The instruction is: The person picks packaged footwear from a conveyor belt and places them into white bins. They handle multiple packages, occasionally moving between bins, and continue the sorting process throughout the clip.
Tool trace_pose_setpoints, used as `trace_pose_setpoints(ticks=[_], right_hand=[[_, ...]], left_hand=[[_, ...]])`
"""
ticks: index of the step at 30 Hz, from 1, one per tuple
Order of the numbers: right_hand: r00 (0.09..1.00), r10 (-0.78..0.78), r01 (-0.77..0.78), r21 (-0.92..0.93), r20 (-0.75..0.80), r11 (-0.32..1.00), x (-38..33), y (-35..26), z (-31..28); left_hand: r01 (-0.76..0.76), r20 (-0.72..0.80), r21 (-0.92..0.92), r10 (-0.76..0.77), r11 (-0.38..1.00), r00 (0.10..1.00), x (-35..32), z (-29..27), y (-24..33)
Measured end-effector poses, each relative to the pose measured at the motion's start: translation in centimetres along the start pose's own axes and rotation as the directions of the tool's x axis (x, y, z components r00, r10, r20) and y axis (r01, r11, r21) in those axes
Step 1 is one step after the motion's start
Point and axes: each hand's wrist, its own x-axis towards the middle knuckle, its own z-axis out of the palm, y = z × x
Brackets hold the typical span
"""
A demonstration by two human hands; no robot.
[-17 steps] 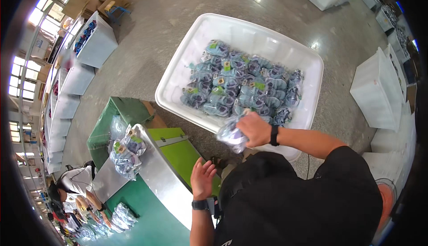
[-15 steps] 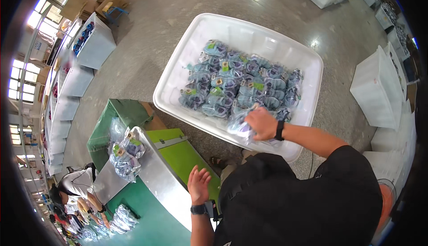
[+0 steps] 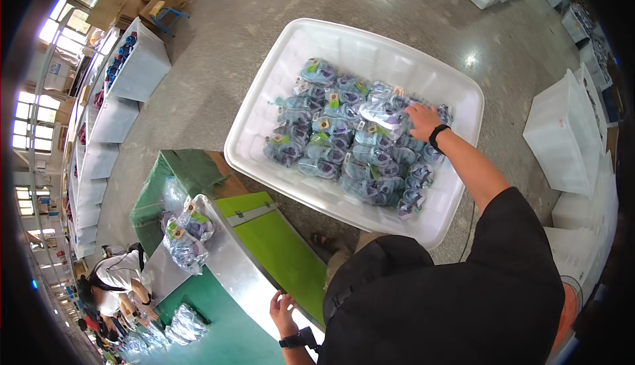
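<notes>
My right hand [image 3: 422,119], with a black watch on the wrist, reaches out over a big white plastic tub [image 3: 264,110] on the floor. It grips a clear bag of small blue-and-purple shoes [image 3: 382,114] that lies on top of the pile. Several more bagged shoes [image 3: 331,147] fill the middle of the tub. My left hand [image 3: 282,308], also with a dark wristband, rests with spread fingers on the edge of the metal-and-green table [image 3: 264,246] near my body. My dark shirt hides the space below.
A few bagged shoes [image 3: 187,231] lie on the table's left end. White tubs [image 3: 569,133] stand at the right and a row of them [image 3: 132,67] at the far left. Another person [image 3: 112,279] bends over bags at the lower left.
My right hand has carried the clear bag from near my body out over the tub and down onto the pile. My left hand slid lower along the table edge.
</notes>
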Motion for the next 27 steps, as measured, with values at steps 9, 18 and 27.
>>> trace_pose_setpoints(ticks=[9, 18, 27], right_hand=[[0.945, 0.221, -0.291, 0.318, 0.24, 0.902, -2.8, -1.8, 3.7], [0.944, 0.122, -0.252, 0.428, 0.307, 0.868, -10.2, -9.3, 7.3], [0.937, 0.049, -0.222, 0.48, 0.346, 0.849, -15.0, -14.6, 12.6]], left_hand=[[0.06, -0.004, -0.054, -0.06, 0.997, 0.998, 1.2, -3.6, -4.3], [0.07, -0.079, -0.091, -0.078, 0.993, 0.994, 5.7, -9.9, -7.2], [0.021, -0.142, -0.133, -0.04, 0.991, 0.989, 9.6, -19.4, -10.0]])
